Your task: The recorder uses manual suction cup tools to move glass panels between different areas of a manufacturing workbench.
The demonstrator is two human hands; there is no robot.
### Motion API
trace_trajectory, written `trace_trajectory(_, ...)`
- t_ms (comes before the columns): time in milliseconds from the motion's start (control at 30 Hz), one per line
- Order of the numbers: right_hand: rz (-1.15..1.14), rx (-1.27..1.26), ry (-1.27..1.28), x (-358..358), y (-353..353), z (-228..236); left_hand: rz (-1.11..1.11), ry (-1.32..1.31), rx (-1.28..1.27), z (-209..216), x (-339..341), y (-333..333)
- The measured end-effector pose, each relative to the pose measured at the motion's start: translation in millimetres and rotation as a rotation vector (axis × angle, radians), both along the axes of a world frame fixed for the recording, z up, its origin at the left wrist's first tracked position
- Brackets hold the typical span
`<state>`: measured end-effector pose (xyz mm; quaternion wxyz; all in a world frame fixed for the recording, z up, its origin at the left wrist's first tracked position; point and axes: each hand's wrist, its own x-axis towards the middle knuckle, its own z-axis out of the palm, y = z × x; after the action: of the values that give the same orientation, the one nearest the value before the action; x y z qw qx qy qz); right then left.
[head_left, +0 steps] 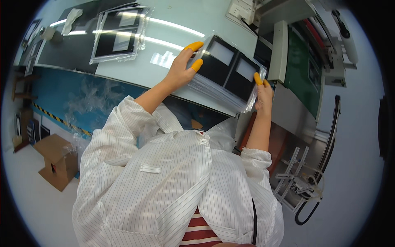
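Observation:
A stack of black flat panels with pale rectangular windows [214,71], wrapped in clear plastic sleeves, is at the glossy table's right front part. My left hand [181,69] grips its left edge, yellow finger cots on the thumb and a finger, which are spread along that side. At the right edge, my right hand [263,95] holds the stack, also with yellow cots on its fingertips. Its remaining fingers are partly hidden. Several sleeve edges show layered along the near side of the stack.
Another group of bagged black panels [117,35] lies farther left on the table [164,24]. On the right stands a machine with a green bed [302,66]. A white power strip [240,11] sits at the back. Below left are crumpled clear plastic [96,96] and a cardboard box [55,158].

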<state>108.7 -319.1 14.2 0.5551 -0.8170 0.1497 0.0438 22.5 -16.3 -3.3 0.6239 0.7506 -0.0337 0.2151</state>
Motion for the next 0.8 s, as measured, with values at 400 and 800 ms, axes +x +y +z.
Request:
trace_trajectory(400, 0.023, 0.522, 0.291, -15.0, 10.7, 7.0, -0.169, 0.03, 0.255, -3.7, 2.8, -0.7)
trace_trajectory(800, 0.058, 0.537, 0.164, -20.8, 30.3, 60.4, -0.209, 0.196, -0.102, 7.4, -10.5, -8.1)
